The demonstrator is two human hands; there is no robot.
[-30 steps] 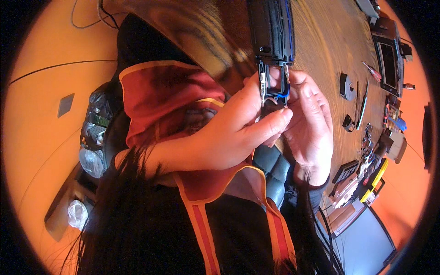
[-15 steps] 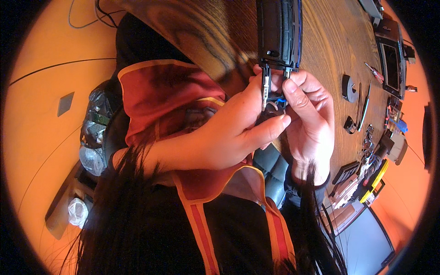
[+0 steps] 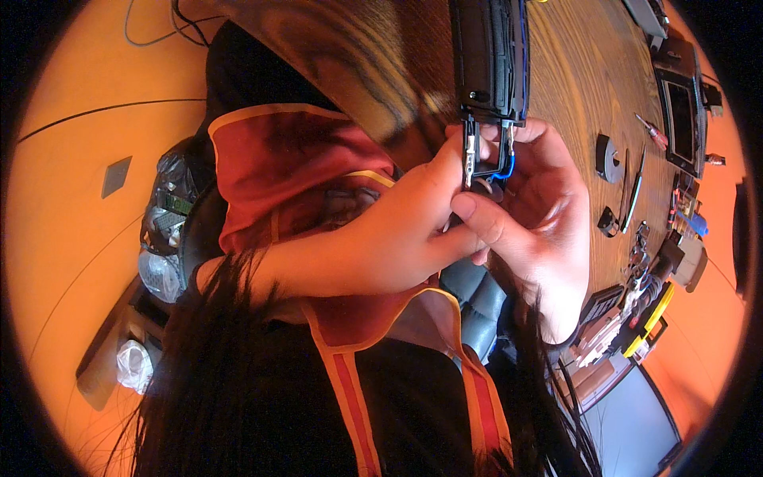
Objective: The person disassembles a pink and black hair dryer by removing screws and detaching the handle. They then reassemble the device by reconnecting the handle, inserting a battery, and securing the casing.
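A long black housing (image 3: pixel 489 60) comes in from the top edge over the wooden table. Its near end is exposed, with a metal contact strip (image 3: pixel 470 151) on one side and a blue wire (image 3: pixel 504 171) looping on the other. My left hand (image 3: pixel 425 211) reaches across and grips this end, its fingertips partly hidden behind the parts. Curled around the same end from the right, my right hand (image 3: pixel 544 215) has its thumb just below the strip, close to my left thumb. What lies between the right fingertips is hidden.
On the wooden table (image 3: pixel 572 48) to the right lie a black tape-like roll (image 3: pixel 610 159), tweezers (image 3: pixel 634 191) and a screwdriver (image 3: pixel 653 132). Beyond are a black device with a screen (image 3: pixel 679 111), jumbled tools and a monitor (image 3: pixel 628 417). Bagged items (image 3: pixel 163 222) sit at left.
My right thumb has moved down and left, off the wire side to below the metal strip. The housing has shifted slightly right, and the blue wire shows more.
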